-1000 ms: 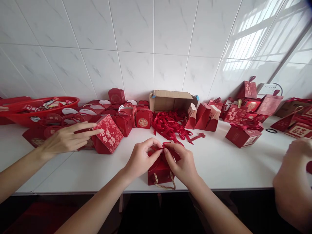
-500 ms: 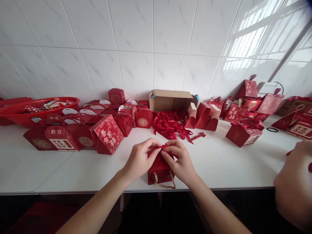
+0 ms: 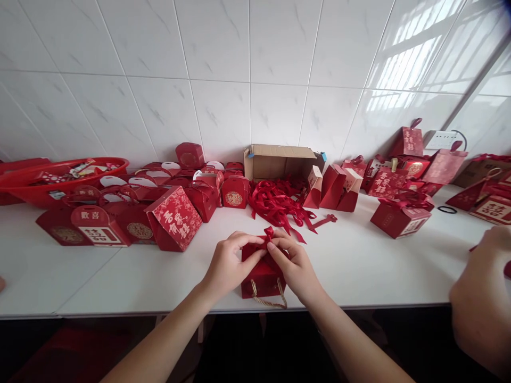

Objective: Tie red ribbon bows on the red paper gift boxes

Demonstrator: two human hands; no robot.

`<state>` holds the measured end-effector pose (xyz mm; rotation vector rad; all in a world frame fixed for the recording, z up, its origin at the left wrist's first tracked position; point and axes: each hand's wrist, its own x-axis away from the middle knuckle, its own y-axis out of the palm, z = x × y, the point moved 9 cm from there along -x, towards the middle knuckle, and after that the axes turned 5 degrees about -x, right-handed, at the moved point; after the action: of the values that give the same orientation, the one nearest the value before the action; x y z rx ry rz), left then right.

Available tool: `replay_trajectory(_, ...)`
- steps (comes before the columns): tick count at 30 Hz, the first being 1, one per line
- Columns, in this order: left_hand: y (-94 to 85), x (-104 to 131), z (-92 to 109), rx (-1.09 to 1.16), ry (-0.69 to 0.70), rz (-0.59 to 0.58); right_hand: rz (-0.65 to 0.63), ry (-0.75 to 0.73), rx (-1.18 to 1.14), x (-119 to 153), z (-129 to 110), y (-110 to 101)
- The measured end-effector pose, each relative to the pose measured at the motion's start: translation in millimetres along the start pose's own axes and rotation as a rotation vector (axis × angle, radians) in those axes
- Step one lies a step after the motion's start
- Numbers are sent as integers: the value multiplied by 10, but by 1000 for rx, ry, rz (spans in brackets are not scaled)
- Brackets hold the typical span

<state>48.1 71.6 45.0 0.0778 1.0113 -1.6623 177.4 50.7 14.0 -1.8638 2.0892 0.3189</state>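
A red gift box [image 3: 261, 282] with a twisted gold cord handle [image 3: 266, 303] rests near the table's front edge. On top of it is a red ribbon [image 3: 269, 234], bunched into a knot or bow. My left hand [image 3: 229, 261] pinches this ribbon between thumb and index finger from the left. From the right, my right hand [image 3: 294, 260] pinches it as well, the fingertips of both hands nearly meeting. Part of the box top is hidden behind my fingers.
Behind the box, a heap of red ribbons [image 3: 277, 205] spills from an open cardboard box [image 3: 279, 154]. Several red gift boxes [image 3: 173, 218] crowd the left, by a red basin [image 3: 24, 186]. More stand at right, near another person's hand [image 3: 481, 298].
The ribbon's knot now stands up more visibly above my fingertips, and my hands have shifted slightly. At the far left edge, a bit of another person's hand has come into view.
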Motion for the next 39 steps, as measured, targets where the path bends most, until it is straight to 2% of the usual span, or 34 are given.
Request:
replay_trajectory(3,-5,-5,-55,16,-10,-8,2,-60,119,57,-100,-54)
replay_trajectory(6,51,-24,-77,88,9,-84,19,-125,392,137,-210,-117)
replay_trajectory(9,110,-31,-20,134,50,-181,57,-204,628,222,-315,-160)
replay_trajectory(11,118,-34,34,138,71,-211,65,-265,687,273,-392,-173)
replay_trajectory(14,112,-41,92,137,76,-228,2,-251,661,295,-458,-205)
replay_trajectory(16,102,-49,106,133,69,-231,-114,-164,622,260,-457,-212)
replay_trajectory(18,90,-62,108,129,59,-236,-235,-142,612,200,-502,-198)
replay_trajectory(22,71,-91,132,98,72,-266,-448,-401,531,74,-709,-87)
replay_trajectory(24,36,-102,177,44,118,-259,-509,-506,483,36,-730,-59)
replay_trajectory(26,-24,-102,238,-28,184,-222,-509,-551,481,7,-699,-74)
replay_trajectory(30,-120,-67,331,-149,284,-154,-496,-548,513,22,-601,-106)
replay_trajectory(35,-124,-29,330,-216,275,-180,-516,-580,582,63,-497,-88)
replay_trajectory(39,-143,15,294,-232,245,-234,-457,-611,608,21,-443,-168)
